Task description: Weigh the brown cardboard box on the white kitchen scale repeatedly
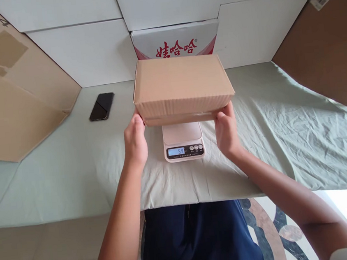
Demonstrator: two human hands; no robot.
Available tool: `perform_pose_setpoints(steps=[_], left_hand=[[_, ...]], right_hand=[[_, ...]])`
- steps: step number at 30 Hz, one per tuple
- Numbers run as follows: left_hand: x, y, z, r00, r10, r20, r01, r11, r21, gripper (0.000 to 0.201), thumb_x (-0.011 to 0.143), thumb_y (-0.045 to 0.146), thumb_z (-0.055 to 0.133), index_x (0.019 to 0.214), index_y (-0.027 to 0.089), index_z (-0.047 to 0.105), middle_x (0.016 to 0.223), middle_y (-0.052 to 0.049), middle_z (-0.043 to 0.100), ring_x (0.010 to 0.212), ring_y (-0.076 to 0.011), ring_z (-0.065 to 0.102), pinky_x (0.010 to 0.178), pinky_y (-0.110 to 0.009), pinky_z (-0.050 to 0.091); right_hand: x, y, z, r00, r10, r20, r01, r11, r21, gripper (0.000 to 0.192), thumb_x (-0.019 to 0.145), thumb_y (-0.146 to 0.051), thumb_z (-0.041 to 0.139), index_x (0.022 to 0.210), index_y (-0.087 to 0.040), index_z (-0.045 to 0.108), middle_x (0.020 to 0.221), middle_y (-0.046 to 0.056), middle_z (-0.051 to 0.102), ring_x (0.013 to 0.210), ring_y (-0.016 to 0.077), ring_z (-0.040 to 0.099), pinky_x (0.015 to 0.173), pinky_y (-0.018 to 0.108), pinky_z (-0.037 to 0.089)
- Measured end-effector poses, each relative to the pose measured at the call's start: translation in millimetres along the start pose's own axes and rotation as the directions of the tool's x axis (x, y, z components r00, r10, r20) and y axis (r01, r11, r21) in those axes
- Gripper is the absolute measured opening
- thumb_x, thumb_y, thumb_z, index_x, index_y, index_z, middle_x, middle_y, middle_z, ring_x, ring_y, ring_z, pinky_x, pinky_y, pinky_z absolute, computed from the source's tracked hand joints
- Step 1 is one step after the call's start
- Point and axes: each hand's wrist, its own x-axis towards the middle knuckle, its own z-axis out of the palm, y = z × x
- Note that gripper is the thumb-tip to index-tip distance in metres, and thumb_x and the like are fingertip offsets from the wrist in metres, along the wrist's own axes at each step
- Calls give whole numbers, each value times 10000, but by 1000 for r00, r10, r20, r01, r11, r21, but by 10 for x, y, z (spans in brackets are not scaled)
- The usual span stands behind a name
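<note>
A closed brown cardboard box (182,79) is held between both hands over a white digital kitchen scale (182,133). My left hand (135,140) grips the box's lower left corner, thumb on the near side. At the lower right corner, my right hand (226,129) is closed on it in the same way. The fingers under and behind the box are hidden. The scale's front panel shows, and its lit display appears to read 54. The box covers the rear of the scale, so I cannot tell whether the two touch.
A black smartphone (102,106) lies to the left on the green tablecloth (72,173). White boxes (91,56) form a wall behind, one with red lettering. Large cardboard sheets (18,96) flank the table on both sides. The table's front edge is near my body.
</note>
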Motion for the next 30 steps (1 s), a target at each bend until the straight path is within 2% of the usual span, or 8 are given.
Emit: perform_pose_setpoints(steps=[2,5,9,14,21,30], left_hand=[[261,-79,40,999,25,37,-23,999,-47,617,935,702,503,1311,249,686,1412,-91,672,1516,-319,443,1254,-473,357],[631,-340,104,999,33,31,-30,995,-96,619,909,740,511,1254,265,706,1412,-88,677,1485,-305,491,1239,-470,375],[896,-665,141,999,7,31,-3,992,-129,662,861,781,542,1238,264,710,1472,-91,639,1484,-294,493,1235,-454,383],[936,-867,110,999,8,49,0,987,-160,652,867,771,540,1286,295,692,1525,-79,596,1517,-272,450,1251,-433,349],[951,-1153,120,996,-83,28,87,978,-191,639,853,763,564,1261,288,690,1499,-100,617,1476,-272,506,1216,-444,396],[935,-1182,135,993,-108,52,116,977,-180,599,841,749,605,1185,271,706,1439,-94,666,1463,-287,520,1216,-449,401]], right_hand=[[209,30,30,1000,-20,-5,20,1000,-14,499,907,-560,485,1383,-410,479,1449,12,542,1424,321,454,1223,573,407],[525,138,101,997,-76,10,77,997,-27,561,911,-583,489,1439,-407,424,1531,8,485,1504,315,373,1273,580,330],[795,374,208,993,-115,14,116,993,-25,634,911,-619,475,1499,-424,343,1624,-15,396,1575,280,271,1316,590,220],[856,634,238,994,-108,2,108,994,-31,666,888,-653,499,1486,-386,373,1601,7,450,1542,260,345,1331,535,223],[867,738,173,997,-70,43,73,995,-66,625,879,-641,518,1425,-344,447,1579,10,482,1508,250,387,1332,496,246],[889,780,190,1000,-6,24,8,997,-71,608,884,-614,500,1422,-334,450,1560,14,508,1487,257,411,1328,517,235]])
